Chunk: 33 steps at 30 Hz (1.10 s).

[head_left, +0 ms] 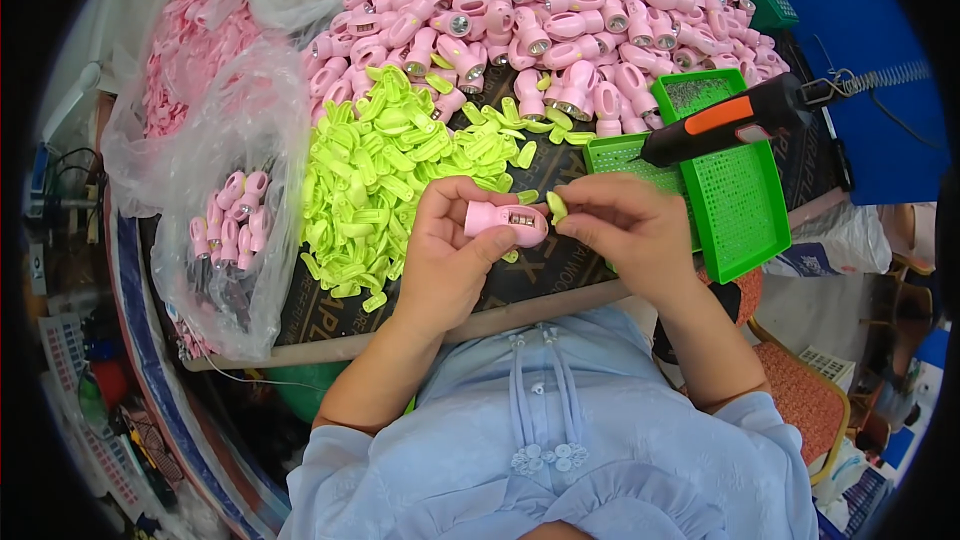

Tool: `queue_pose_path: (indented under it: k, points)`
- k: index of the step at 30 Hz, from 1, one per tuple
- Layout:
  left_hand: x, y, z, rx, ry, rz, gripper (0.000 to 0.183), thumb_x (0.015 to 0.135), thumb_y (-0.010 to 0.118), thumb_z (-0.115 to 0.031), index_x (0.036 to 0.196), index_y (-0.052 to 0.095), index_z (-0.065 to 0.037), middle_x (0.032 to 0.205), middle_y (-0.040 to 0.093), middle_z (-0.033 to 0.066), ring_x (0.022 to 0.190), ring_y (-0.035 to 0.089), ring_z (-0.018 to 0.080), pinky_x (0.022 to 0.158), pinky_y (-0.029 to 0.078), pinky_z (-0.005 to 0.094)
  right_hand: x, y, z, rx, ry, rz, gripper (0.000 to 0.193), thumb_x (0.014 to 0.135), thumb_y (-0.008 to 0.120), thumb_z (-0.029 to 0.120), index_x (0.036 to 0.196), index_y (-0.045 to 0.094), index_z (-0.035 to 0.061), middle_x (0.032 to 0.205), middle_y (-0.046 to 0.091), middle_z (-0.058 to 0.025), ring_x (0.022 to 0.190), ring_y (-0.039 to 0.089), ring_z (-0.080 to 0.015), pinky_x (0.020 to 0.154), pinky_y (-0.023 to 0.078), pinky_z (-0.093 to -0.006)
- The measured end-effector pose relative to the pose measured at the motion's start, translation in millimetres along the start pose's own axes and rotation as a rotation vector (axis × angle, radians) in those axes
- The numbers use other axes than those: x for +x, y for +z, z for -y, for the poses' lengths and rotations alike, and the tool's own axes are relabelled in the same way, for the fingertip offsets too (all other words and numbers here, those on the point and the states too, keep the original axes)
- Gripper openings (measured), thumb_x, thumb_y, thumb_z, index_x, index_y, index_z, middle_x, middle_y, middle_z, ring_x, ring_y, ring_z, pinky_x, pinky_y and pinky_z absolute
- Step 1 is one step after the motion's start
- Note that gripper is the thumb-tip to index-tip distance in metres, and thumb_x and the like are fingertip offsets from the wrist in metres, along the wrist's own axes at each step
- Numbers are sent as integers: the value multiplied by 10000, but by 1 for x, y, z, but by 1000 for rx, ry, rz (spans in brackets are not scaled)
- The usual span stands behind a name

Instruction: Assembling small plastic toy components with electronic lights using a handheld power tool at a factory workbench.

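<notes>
Fitting step: left hand [440,260] grips a pink shell [505,222] above the board [560,275]; right hand [620,225] pinches a green clip [556,205] at its end. Next move likely needs alignment, then pressing home.

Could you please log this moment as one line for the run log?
left hand: holds pink torch body | right hand: pinches green clip beside it | green clip pile behind

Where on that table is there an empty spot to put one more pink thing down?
Bare dark board shows just under the hands, between the yellow-green pile and the green trays. The nearer tray's mesh floor is mostly bare too. Farther back, the pink housings cover everything, and plastic bags fill the left side.
</notes>
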<state>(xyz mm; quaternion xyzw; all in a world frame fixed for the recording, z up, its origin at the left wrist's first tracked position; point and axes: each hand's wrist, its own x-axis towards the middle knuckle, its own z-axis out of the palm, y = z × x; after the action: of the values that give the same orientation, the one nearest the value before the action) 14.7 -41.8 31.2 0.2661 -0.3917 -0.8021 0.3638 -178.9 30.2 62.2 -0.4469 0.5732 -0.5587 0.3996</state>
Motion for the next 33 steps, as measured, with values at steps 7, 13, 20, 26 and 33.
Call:
queue_pose_path:
  k: [7, 13, 20, 26, 33]
  points:
    - [-2, 0, 0, -62, -9, -16, 406, 886, 652, 90, 1190, 432, -67, 1201, 598, 153, 1093, 647, 241, 935, 567, 368, -1, 0, -2, 92, 54, 48, 238, 772, 785, -34, 1004, 747, 9, 956, 717, -90, 830, 696, -148, 721, 560, -261]
    - [-7, 5, -6, 152, 73, 73, 385, 890, 633, 117, 1181, 429, -29, 1220, 589, 159, 1112, 640, 213, 949, 553, 320, 2, 1, -7, -306, -365, 124, 246, 734, 802, -14, 971, 759, 35, 897, 727, -112, 813, 711, -230, 705, 569, -323]
    - [-5, 6, 0, 130, 91, 63, 370, 909, 615, 103, 1192, 419, -32, 1241, 572, 150, 1099, 630, 189, 957, 547, 311, -2, 3, -3, -342, -335, 157, 328, 707, 822, 2, 1020, 733, 44, 908, 706, -97, 786, 695, -230, 696, 572, -326]
    - [8, 11, -15, 929, 335, 225, 336, 702, 817, -31, 1020, 708, -36, 955, 676, 112, 894, 636, 306, 770, 505, 377, -11, -8, 1, -406, -199, 191, 370, 707, 827, 29, 1054, 700, 34, 945, 666, -127, 759, 663, -227, 664, 552, -334]
    - [9, 0, 4, 1181, 516, 223, 367, 711, 826, -50, 1041, 669, -27, 1015, 688, 136, 894, 635, 331, 777, 514, 404, -46, -88, 34, -473, -840, -752, 733, 676, 869, 94, 1317, 519, 33, 1131, 584, -112, 1058, 580, -220, 902, 494, -356]
